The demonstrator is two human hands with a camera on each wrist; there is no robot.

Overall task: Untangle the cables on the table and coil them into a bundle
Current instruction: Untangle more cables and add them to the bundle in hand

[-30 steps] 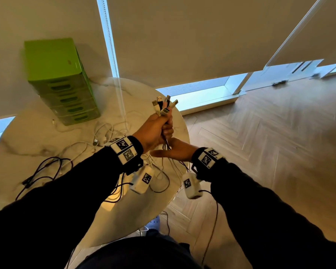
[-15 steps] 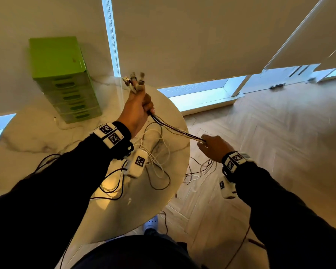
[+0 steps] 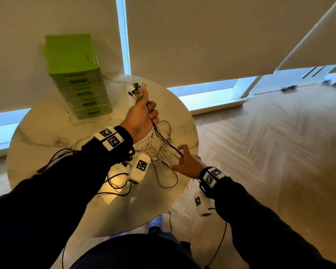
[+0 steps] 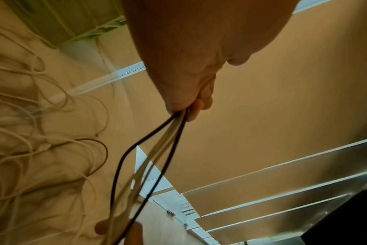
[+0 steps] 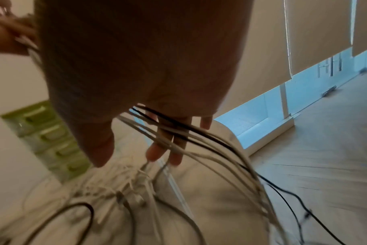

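While gripping the cables (image 3: 164,139) just below their plugs, left hand (image 3: 142,118) raised over the bench (image 3: 37,131); right hand (image 3: 186,164) lower, fingers (image 5: 157,149) spread, strands draped across.

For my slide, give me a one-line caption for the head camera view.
Left hand holds the cables by their plug ends above the round table while the right hand's open fingers comb the strands.
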